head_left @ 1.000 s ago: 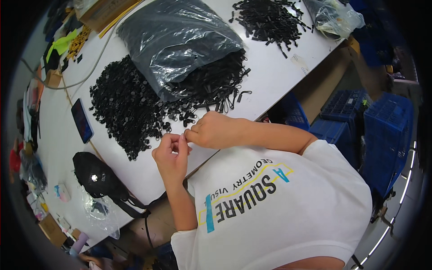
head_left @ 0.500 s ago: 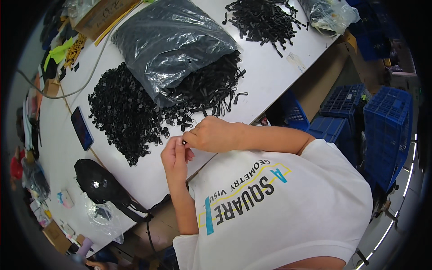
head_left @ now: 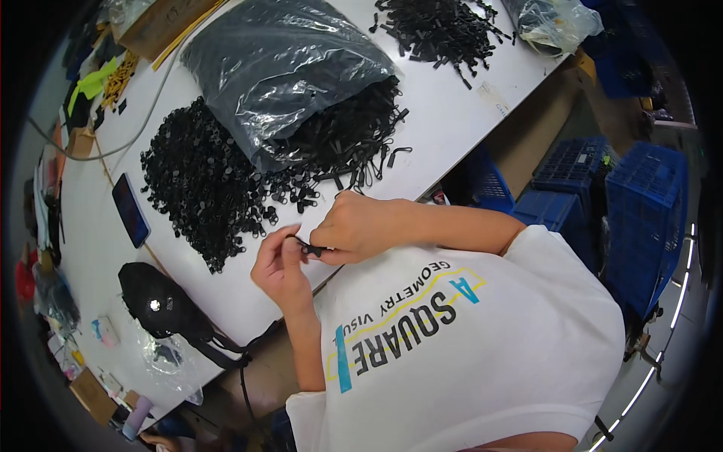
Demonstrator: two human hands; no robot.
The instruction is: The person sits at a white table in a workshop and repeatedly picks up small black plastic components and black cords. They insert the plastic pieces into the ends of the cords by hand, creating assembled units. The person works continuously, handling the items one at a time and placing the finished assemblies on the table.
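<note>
My left hand (head_left: 280,270) and my right hand (head_left: 357,230) meet at the table's near edge, in front of my chest. Between them stretches a small black zipper pull (head_left: 310,248). One end is pinched by the thumb and fingers of my left hand; the other goes into the closed fingers of my right hand. Just beyond lies a heap of small black zipper sliders (head_left: 199,181). Black corded pulls (head_left: 350,124) spill from the mouth of a large dark plastic bag (head_left: 282,64) beside that heap.
Another pile of black pulls (head_left: 440,34) lies at the far right, near a clear plastic bag (head_left: 553,26). A phone (head_left: 131,211) and a black pouch-like bag (head_left: 162,301) with a strap rest on the left. Blue crates (head_left: 644,226) stand right of the table (head_left: 444,143).
My hands have drawn slightly apart, the left one shifting left and down. More of the black zipper pull now shows between them. The view has shifted a little.
</note>
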